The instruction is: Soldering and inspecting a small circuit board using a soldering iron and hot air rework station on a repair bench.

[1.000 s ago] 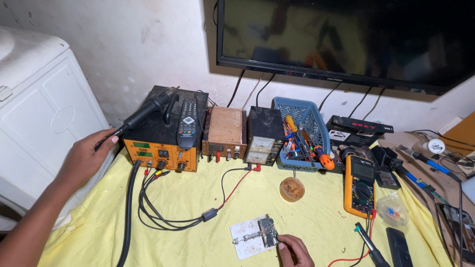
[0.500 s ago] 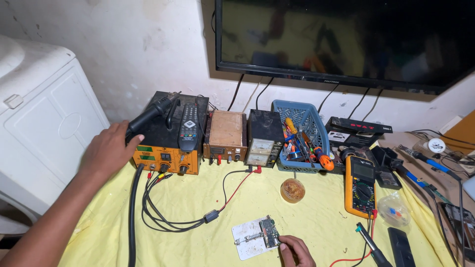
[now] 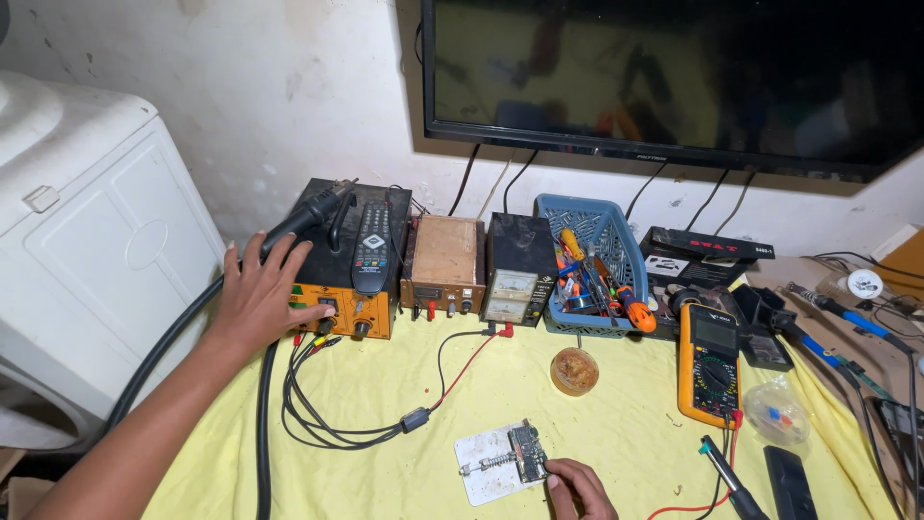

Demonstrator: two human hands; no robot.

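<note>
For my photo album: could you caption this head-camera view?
Left hand on an orange bench unit's front; right hand at a small green circuit board.

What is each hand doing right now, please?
Left hand: open, resting on the orange-fronted station, thumb by its knobs.
Right hand: fingers touching the small circuit board; grip cannot be told.

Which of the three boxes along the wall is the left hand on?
The left hand rests on the orange-fronted box, the leftmost, with a remote lying on top.
</note>
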